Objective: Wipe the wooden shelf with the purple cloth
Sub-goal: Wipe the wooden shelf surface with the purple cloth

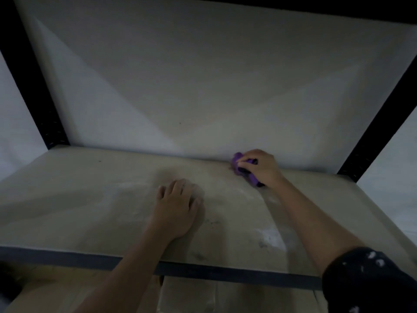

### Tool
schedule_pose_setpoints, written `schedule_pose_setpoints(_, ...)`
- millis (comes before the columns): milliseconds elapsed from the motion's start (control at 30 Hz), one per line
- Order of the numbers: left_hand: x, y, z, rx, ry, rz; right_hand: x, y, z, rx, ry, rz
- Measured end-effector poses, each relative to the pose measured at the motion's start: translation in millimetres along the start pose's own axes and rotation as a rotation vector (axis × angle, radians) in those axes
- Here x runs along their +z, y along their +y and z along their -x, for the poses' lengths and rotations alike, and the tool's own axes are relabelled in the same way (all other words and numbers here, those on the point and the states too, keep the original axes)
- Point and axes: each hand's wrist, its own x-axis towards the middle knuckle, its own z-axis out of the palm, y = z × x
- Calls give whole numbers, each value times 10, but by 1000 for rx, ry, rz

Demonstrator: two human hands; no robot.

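Two grips are showing over one wooden shelf [90,199], a pale board that is sitting in a black frame.

- Right grip [259,168]: you are reaching it to the shelf's back edge, right of the middle. Its fingers are curling round the purple cloth [237,162] and bunching it, knuckles up.
- Purple cloth: it is lying crumpled on the board at the back edge, close against the wall [203,75]. Folds are poking out on either side of your fingers.
- Left grip [178,208]: you are resting it palm down near the middle of the shelf. Its fingers are lying straight and slightly spread, holding nothing, well apart from the cloth.
- White dusty patch [270,238]: it is showing toward the front right corner, beside your right forearm.
- Front rail [214,273]: it is running dark along the front edge, and both of your forearms are crossing it.
- Left upright [29,86] and right upright [379,123]: they are rising black from the two back corners.
- Dark sleeve [365,281]: white-specked, it is covering your right upper arm near the front right corner.
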Motion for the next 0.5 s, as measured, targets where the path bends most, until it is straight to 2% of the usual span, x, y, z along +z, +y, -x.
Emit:
schedule_pose_setpoints(67,2,6,-6,-1,3,-2,22,53,-56,81,75,157)
schedule_pose_setpoints(133,0,-2,-10,4,1,-7,150,-31,-12,1,65,191)
schedule_pose_setpoints(200,-1,-22,-11,5,2,-11,312,-183,100,-154,-9,126)
schedule_pose_setpoints(267,6,-27,-10,1,-1,-21,375,-286,190,-258,-158,45)
schedule_pose_setpoints(333,11,-18,-8,-5,-9,-20,238,-313,174,-229,-279,-54)
schedule_pose_setpoints(400,13,-15,-10,5,-8,-14,47,-196,43,-134,-163,-87)
schedule_pose_setpoints(467,5,-16,-6,9,-12,-10,-91,-24,-77,4,2,44)
schedule_pose_setpoints(500,-1,-19,-6,6,-18,-8,-87,40,-93,67,8,146)
